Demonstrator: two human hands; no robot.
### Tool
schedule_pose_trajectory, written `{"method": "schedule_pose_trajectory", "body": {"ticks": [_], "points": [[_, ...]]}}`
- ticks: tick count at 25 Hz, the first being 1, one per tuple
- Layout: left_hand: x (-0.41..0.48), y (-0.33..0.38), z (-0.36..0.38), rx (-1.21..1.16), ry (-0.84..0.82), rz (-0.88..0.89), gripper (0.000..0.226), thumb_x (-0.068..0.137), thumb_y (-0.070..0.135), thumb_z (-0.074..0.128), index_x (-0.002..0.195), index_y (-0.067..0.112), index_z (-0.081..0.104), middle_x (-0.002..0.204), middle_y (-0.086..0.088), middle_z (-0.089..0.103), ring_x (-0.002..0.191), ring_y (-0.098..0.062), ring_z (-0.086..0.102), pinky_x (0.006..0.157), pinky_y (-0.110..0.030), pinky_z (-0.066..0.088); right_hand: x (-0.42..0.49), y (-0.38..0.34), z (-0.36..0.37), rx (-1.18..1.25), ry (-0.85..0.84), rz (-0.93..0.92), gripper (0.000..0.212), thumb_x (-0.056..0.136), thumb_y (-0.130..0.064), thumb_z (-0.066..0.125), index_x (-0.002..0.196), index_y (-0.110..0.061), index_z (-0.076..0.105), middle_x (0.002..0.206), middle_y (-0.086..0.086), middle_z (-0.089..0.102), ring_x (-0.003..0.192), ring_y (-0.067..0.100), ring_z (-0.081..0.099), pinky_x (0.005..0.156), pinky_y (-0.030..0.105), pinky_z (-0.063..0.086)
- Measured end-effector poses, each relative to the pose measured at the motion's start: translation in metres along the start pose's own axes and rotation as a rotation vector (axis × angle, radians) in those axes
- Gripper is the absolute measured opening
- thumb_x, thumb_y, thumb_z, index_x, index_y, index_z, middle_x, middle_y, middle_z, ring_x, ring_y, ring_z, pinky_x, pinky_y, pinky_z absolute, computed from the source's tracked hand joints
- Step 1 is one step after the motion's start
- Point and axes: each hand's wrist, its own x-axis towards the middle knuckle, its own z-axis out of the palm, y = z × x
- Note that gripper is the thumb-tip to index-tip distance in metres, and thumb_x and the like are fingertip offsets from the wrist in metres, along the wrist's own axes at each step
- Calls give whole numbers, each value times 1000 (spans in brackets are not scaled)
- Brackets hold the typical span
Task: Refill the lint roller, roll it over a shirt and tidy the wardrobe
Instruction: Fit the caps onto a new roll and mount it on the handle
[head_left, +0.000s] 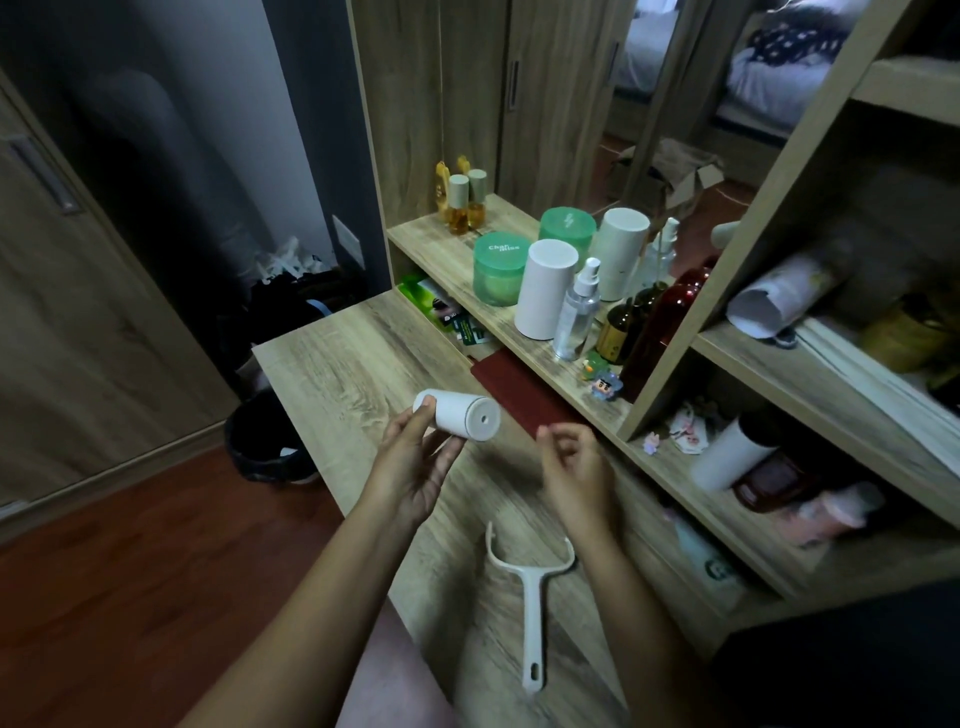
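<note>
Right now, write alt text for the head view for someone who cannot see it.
A person's left hand holds a white refill roll above a wooden desk, the right hand close beside it with fingers curled. The empty roller handle lies on the desk nearer the person; jars and bottles stand on a shelf behind.

Dim overall, with a cool cast. Brightest at centre on the white refill roll and pale desk; sinks into near black at upper left and lower right. Bends straight lines toward the edges. Soft around the right hand.
</note>
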Motion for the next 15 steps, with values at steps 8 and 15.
{"method": "schedule_pose_trajectory", "body": {"ticks": [8,15], "points": [[5,2,-2,39,15,5,11,90,19,60,96,18,51,96,-5,60,87,-14,63,61,-26,59,-28,113,7,-769,13,283,50,81,-35,56,119,-4,45,129,19,46,121,34,44,92,40,44],[10,-1,-7,52,11,16,12,90,18,60,95,18,49,101,-7,60,89,-14,64,67,-30,59,-18,127,18,-640,-55,452,45,86,-31,49,119,0,44,121,22,57,106,38,58,85,41,49]]}}
